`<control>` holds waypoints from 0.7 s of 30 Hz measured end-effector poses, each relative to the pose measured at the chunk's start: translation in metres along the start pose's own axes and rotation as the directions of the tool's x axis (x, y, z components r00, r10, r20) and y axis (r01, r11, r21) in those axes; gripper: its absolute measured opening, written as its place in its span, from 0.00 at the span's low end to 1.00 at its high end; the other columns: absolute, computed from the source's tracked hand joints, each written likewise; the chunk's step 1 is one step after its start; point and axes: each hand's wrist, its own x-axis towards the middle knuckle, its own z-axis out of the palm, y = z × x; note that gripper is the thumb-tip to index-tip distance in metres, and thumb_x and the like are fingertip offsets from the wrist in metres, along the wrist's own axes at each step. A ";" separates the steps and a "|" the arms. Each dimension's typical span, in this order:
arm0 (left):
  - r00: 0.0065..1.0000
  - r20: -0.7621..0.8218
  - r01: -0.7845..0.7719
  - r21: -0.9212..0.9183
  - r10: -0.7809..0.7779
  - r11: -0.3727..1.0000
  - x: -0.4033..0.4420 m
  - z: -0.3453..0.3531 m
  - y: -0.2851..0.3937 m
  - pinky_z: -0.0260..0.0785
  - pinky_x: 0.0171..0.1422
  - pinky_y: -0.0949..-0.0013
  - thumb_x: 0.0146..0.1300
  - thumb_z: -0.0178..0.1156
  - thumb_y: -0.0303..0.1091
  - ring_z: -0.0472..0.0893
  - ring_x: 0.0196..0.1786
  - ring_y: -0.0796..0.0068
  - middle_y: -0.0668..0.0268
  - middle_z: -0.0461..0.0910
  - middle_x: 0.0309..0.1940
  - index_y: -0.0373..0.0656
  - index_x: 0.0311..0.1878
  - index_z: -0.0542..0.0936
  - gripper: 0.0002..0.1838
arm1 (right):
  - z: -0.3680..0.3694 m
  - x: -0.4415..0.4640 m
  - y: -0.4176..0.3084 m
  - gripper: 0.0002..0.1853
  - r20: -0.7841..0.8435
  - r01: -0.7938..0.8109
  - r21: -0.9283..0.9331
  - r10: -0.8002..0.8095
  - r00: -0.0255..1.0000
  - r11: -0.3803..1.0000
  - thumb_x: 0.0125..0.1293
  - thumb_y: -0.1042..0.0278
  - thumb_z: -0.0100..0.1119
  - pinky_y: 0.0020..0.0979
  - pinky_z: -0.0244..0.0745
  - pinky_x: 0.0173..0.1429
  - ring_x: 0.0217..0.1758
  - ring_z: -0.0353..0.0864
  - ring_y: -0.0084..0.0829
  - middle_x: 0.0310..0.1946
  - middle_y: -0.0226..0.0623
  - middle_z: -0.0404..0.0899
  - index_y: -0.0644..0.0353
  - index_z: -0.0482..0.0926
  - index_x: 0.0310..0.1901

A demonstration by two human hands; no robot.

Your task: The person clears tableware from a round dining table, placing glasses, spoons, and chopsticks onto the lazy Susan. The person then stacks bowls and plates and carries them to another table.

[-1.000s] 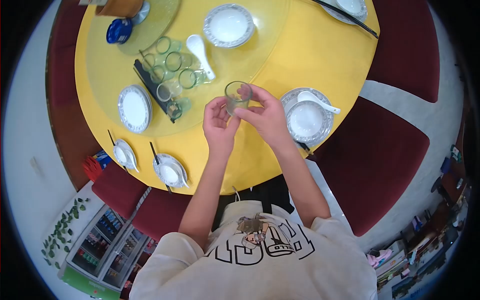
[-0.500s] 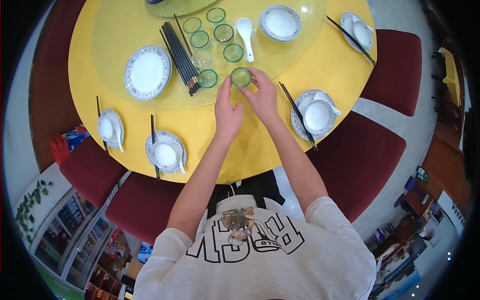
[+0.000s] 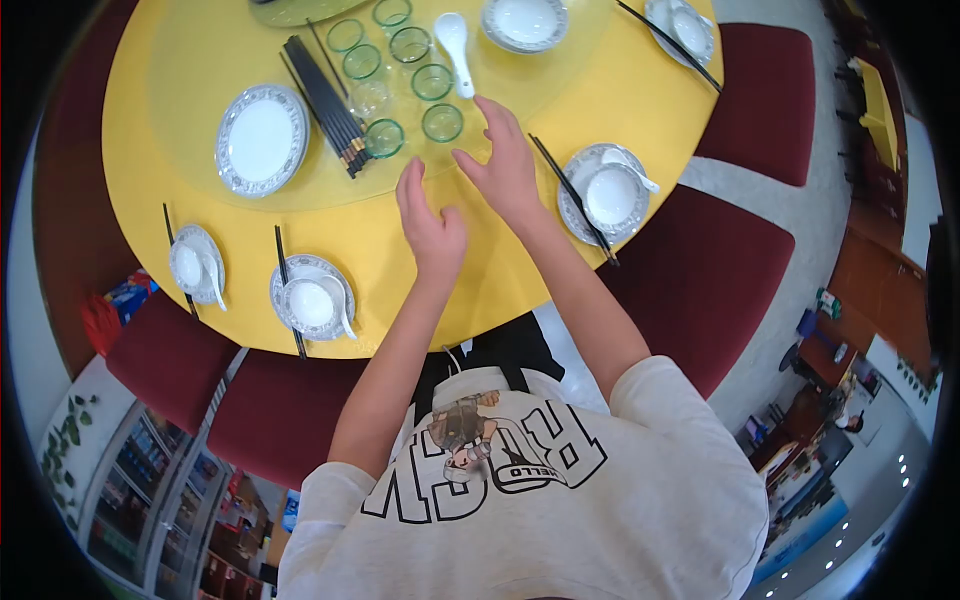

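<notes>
Both my left hand (image 3: 433,232) and my right hand (image 3: 503,172) are open and they hold nothing. The nearest glass (image 3: 442,123) stands between them, a little farther than my left fingertips, and the chopsticks (image 3: 328,105) lie to its left.

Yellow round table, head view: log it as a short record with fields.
left hand: open, empty, over the yellow tabletop
right hand: open, empty, near the closest green-rimmed clear glass
glasses: eight, grouped, most green-rimmed
chopsticks: black bundle, left of the glasses
spoon: white, short-handled, right of the glasses
plates: white patterned stack, left of the chopsticks
place settings: four, each with plate, bowl and black chopsticks
</notes>
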 end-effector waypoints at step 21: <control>0.831 0.555 -0.176 0.233 0.018 0.957 0.034 0.181 0.079 0.74 0.40 0.63 0.58 0.62 0.36 0.83 0.33 0.62 0.57 0.84 0.30 0.38 0.39 0.83 0.11 | -0.226 -0.071 0.179 0.16 -0.304 -0.589 0.073 0.580 0.755 0.805 0.63 0.67 0.60 0.28 0.75 0.46 0.37 0.80 0.26 0.39 0.38 0.81 0.65 0.80 0.50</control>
